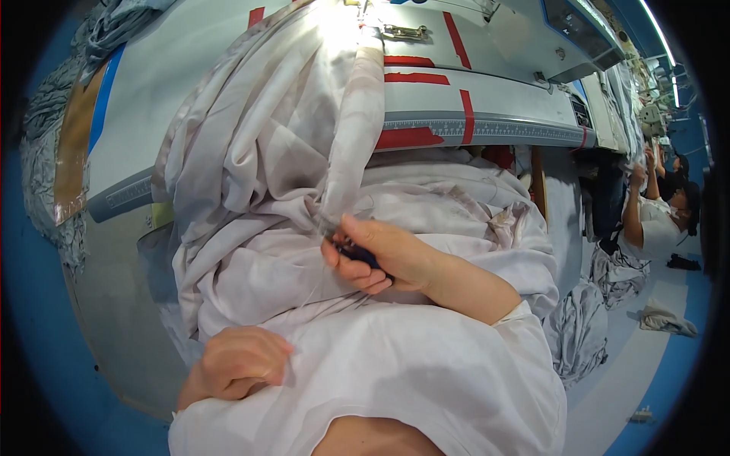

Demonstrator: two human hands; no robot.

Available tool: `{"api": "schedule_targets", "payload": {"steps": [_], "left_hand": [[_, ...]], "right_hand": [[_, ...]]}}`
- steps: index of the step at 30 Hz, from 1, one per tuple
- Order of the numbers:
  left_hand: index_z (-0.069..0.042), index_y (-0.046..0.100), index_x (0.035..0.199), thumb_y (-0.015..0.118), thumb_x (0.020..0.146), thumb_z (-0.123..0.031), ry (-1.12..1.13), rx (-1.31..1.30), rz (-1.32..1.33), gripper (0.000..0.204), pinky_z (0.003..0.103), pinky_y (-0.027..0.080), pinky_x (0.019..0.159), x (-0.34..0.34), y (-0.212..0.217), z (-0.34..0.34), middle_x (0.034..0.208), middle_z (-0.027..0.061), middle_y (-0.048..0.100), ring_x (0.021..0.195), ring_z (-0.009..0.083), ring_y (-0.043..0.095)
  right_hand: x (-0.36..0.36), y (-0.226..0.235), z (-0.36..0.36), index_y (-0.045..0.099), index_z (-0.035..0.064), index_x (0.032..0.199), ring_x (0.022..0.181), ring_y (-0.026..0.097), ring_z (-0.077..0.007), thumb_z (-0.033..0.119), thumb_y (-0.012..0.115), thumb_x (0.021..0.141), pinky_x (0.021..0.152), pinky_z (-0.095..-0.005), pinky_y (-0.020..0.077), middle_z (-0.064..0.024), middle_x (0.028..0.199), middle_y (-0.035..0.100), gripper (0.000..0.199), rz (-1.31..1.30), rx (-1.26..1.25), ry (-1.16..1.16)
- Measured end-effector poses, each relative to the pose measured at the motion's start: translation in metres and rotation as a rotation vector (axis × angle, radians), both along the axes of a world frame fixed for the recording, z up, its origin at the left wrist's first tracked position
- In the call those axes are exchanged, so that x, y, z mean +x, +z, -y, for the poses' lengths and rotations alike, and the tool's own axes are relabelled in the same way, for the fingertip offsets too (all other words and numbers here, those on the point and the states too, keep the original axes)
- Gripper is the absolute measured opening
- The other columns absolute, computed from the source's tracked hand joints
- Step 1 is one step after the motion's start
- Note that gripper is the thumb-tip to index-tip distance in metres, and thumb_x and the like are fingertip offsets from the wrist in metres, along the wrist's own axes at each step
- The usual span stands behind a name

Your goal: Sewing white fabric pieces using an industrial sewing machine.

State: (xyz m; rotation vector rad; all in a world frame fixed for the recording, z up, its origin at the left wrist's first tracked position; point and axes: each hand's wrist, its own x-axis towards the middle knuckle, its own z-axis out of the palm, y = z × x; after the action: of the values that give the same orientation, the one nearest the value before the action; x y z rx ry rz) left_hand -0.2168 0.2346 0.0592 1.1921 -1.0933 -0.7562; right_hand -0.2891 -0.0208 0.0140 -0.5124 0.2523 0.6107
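Note:
My right hand is closed round a pair of thread snips with dark blue handles. Their metal end points up and left, at a narrow strip of pale pinkish-white fabric. A few thin loose threads run down from there. Low on the left, in front of my white shirt, my left hand is closed with its fingers curled under, so whatever it may hold is hidden. Large folds of the same pale fabric hang from the table over my lap.
The sewing table has a ruler along its front edge and red tape strips. A small metal fitting lies near a bright lamp spot. Grey cloth heaps lie at right. Another person sits farther right.

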Motion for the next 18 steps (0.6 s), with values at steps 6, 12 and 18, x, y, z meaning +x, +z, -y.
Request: {"api": "schedule_targets", "payload": {"steps": [6,12,18], "left_hand": [[-0.003,0.056,0.08,0.055,0.091,-0.019,0.639,0.136,-0.124,0.02,0.034,0.051,0.056,-0.028,-0.002,-0.133,0.057,0.0049,0.054,0.048,0.0149,0.05],[0.001,0.052,0.119,0.054,0.091,-0.015,1.121,1.884,0.276,0.033,0.037,0.045,0.091,-0.123,-0.068,-0.534,0.113,0.018,0.058,0.104,0.0286,0.057],[-0.003,0.04,0.134,0.052,0.09,-0.009,1.342,1.098,0.6,0.047,0.037,0.034,0.102,0.001,-0.02,-0.216,0.137,0.0118,0.043,0.124,0.0268,0.042]], "right_hand": [[0.003,0.018,-0.008,0.055,0.0036,0.087,0.056,0.035,-0.0059,0.041,0.038,0.097,0.05,-0.0202,0.0313,0.0026,0.064,0.041,0.042,0.262,-0.529,0.492],[0.001,0.029,0.081,0.062,0.0041,0.092,0.07,0.047,-0.0099,0.027,0.047,0.09,0.062,-0.0253,0.04,-0.0006,0.082,0.055,0.027,0.399,-1.38,-0.084],[-0.028,-0.022,0.291,0.061,0.0075,0.106,0.086,0.062,-0.0318,0.037,0.048,0.092,0.074,-0.0391,0.0475,-0.0177,0.091,0.063,0.035,0.057,-2.602,-0.657]]}}
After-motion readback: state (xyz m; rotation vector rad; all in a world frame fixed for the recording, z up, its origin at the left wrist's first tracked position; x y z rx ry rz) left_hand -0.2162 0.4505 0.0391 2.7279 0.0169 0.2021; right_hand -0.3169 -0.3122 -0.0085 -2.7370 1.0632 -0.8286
